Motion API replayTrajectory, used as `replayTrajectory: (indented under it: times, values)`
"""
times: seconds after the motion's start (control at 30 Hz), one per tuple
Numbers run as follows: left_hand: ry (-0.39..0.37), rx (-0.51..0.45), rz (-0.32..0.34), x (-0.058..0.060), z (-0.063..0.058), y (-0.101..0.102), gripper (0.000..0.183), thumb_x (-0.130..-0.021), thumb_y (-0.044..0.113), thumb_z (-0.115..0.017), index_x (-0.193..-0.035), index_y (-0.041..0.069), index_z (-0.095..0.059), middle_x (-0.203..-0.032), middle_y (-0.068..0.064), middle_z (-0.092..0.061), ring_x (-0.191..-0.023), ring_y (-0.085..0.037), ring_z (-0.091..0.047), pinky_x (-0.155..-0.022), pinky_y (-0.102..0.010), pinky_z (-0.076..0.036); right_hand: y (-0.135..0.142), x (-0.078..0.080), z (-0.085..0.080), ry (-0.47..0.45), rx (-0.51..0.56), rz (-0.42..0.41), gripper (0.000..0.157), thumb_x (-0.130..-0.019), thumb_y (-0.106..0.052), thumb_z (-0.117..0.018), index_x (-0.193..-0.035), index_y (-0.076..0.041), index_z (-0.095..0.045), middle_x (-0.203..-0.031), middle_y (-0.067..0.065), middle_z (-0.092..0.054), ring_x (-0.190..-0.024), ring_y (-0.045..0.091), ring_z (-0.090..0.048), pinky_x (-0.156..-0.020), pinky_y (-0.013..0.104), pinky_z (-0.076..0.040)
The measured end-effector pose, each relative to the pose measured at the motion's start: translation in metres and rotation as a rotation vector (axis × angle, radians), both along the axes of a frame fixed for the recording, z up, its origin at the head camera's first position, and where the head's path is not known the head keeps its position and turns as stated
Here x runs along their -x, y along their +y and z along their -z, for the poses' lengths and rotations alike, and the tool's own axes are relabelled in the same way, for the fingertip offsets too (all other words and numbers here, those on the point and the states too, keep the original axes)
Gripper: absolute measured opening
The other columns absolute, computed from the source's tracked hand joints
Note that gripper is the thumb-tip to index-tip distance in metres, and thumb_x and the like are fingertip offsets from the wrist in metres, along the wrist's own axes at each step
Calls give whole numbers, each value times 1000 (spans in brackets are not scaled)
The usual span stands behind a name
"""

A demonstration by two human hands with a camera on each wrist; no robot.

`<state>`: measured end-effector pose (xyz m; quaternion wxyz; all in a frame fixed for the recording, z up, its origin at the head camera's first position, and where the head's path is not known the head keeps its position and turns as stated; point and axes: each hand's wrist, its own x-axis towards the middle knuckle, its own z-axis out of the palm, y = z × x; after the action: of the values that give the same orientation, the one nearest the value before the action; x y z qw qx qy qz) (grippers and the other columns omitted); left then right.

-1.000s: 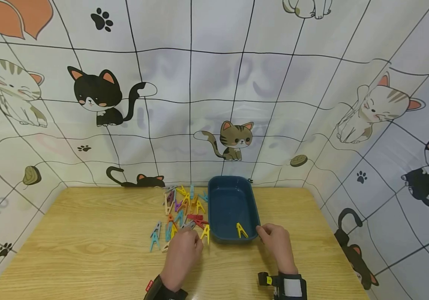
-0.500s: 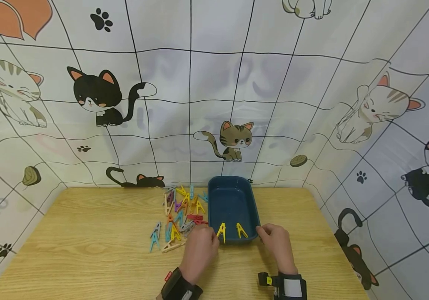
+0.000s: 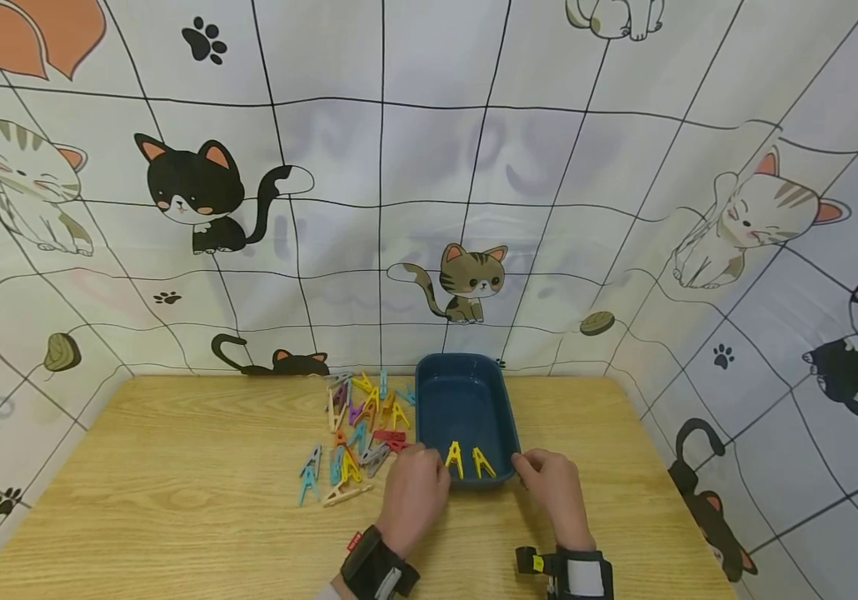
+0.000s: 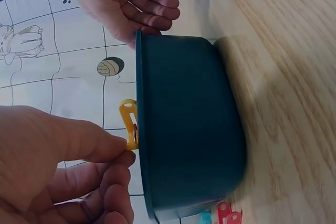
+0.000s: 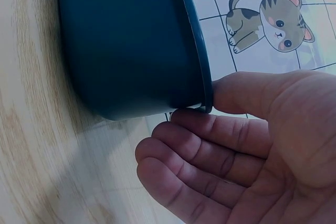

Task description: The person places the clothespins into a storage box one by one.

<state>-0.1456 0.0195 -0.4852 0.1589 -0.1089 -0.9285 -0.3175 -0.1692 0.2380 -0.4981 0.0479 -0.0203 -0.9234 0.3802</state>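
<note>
Closely pinched between thumb and forefinger of left hand [image 3: 416, 493]: yellow clothespin [image 3: 455, 451], just inside near rim of blue tub [image 4: 189, 114], at hidden depth | Gripped by right hand [image 3: 551, 485]: tub's near right corner | Best, as judged: steady rim, lower fully, part fingers gently, avoid second yellow clothespin [image 3: 480, 457] alongside.

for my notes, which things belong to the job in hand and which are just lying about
In the job:
blue rectangular plastic tub, held by right hand
yellow plastic clothespin, pinched by left hand
second yellow clothespin, inside tub
loose multicoloured clothespins, probably

Just around:
white cat-print sheet
</note>
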Motion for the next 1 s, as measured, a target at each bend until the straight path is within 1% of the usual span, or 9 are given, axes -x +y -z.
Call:
replayTrajectory:
  times: [0.1,0.27,0.4,0.5,0.53,0.63,0.77,0.9,1.0]
  values:
    - [3,-7,0,0,2,1,53,-89,-2,-67,-54,18,-33,-60,8,-22,-56,-7,-25,-56,-24,-23,0,0,0,-2,-2,1,20,-96,-14,-68,-81,-3,-76,-62,-1,-62,-57,13,-49,-54,28,-39]
    - [-24,-16,-15,-2,3,-1,51,-90,-2,-67,-55,18,-36,-61,7,-26,-57,-8,-29,-56,-24,-25,0,-1,0,-8,-3,3,21,-97,-14,-68,-82,-3,-76,-63,0,-62,-57,13,-49,-54,28,-39]
    - [-41,-13,-23,-3,3,-6,51,-91,0,-68,-56,19,-36,-62,6,-27,-57,-8,-30,-56,-25,-26,0,-1,0,-8,-4,2,20,-97,-15,-68,-82,-4,-76,-64,0,-63,-57,13,-50,-54,28,-39]
    - [-40,-12,-30,-4,3,-12,49,-91,0,-68,-56,18,-39,-62,5,-32,-58,-8,-34,-57,-25,-29,0,0,0,-10,-2,2,20,-97,-14,-68,-82,-4,-76,-64,0,-64,-57,13,-50,-54,28,-39]
    - [-36,-11,-36,-5,3,-14,48,-91,0,-69,-57,18,-41,-62,5,-36,-59,-8,-36,-57,-25,-30,0,-1,0,-11,-2,3,20,-97,-15,-68,-82,-4,-77,-64,0,-64,-57,13,-50,-54,28,-39]
    - [-32,-4,-61,-7,2,-21,47,-90,0,-70,-56,18,-44,-62,4,-40,-59,-8,-38,-58,-26,-32,0,-1,0,-14,-4,2,21,-98,-15,-68,-83,-4,-77,-65,0,-65,-57,13,-51,-54,28,-40]
    - [-6,7,-102,-11,-1,-31,46,-90,0,-70,-56,18,-45,-61,4,-40,-59,-10,-39,-58,-26,-31,1,0,2,-14,-2,3,22,-98,-16,-67,-83,-4,-76,-66,0,-65,-57,13,-51,-53,28,-40]
    - [18,1,-141,-15,-2,-43,40,-88,-2,-71,-59,16,-50,-62,3,-42,-60,-10,-39,-57,-25,-31,1,0,2,-17,2,8,22,-98,-17,-67,-82,-4,-76,-65,0,-65,-57,13,-51,-53,28,-40]
    - [4,-17,-162,-16,-2,-51,35,-87,-3,-71,-62,14,-53,-63,2,-44,-59,-10,-37,-55,-25,-30,0,0,2,-20,-1,12,22,-98,-18,-67,-83,-4,-77,-66,0,-66,-58,12,-52,-54,28,-41]
